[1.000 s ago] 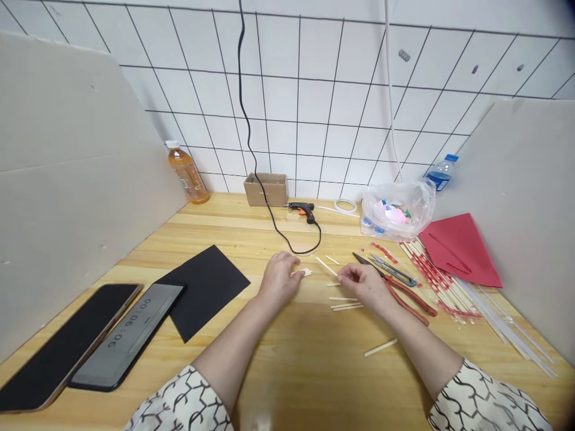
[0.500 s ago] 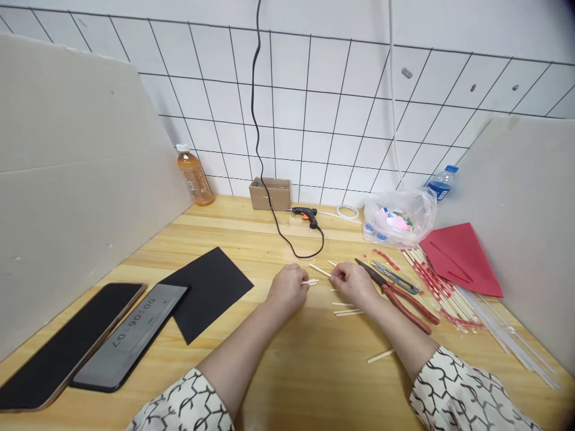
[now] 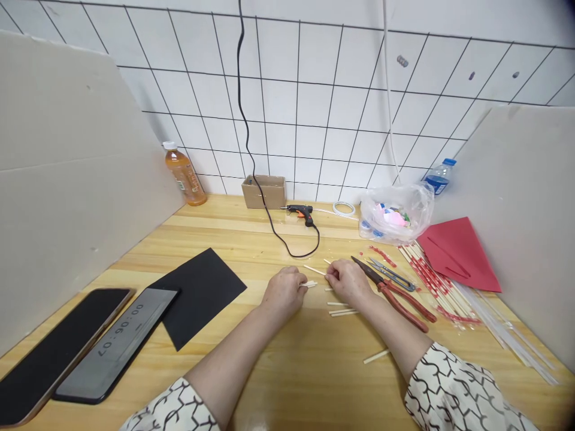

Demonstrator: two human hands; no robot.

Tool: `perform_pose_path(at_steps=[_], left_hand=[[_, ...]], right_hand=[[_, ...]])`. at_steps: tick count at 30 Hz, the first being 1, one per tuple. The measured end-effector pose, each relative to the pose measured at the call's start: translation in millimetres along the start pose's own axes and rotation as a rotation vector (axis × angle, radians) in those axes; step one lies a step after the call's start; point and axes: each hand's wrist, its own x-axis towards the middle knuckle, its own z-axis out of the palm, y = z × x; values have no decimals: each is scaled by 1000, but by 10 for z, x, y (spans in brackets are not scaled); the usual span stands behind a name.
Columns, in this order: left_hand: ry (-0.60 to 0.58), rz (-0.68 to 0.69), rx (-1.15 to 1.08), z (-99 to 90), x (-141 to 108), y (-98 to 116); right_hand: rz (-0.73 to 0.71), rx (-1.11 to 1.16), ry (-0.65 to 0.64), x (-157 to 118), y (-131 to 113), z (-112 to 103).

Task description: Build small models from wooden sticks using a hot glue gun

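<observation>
My left hand (image 3: 284, 290) is closed on a few short pale sticks (image 3: 311, 284), whose ends poke out to the right of its fingertips. My right hand (image 3: 349, 280) has its fingers pinched at the near end of one thin stick (image 3: 314, 270), which slants up to the left. Several more cut sticks (image 3: 344, 312) lie on the wood beside and under the right wrist. Another stick (image 3: 376, 357) rests below the right forearm. Just right of that hand lie red-handled pliers (image 3: 395, 293) and small metal snips (image 3: 393, 275).
Black paper (image 3: 202, 293) and two phones (image 3: 117, 347) lie at left. Behind are an orange drink bottle (image 3: 185, 176), a cardboard box (image 3: 265, 193), a glue gun (image 3: 302, 212) with its cord, and a plastic bag (image 3: 398, 215). Wrapped sticks (image 3: 433, 278) and red paper (image 3: 462, 254) sit at right.
The whole view has shifted slightly, so things at the left appear farther left. Both hands keep nearly the same pose and hold the same sticks.
</observation>
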Motion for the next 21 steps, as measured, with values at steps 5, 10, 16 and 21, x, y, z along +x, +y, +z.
perform_pose_path(at_steps=[5, 10, 16, 21], left_hand=[[6, -8, 31, 3, 15, -36], [24, 4, 56, 6, 35, -83], [15, -35, 102, -24, 47, -97], [35, -24, 120, -18, 50, -121]], right_hand=[[4, 2, -1, -1, 16, -2], [4, 8, 4, 7, 21, 18], [9, 33, 15, 18, 14, 50], [61, 86, 50, 57, 139, -109]])
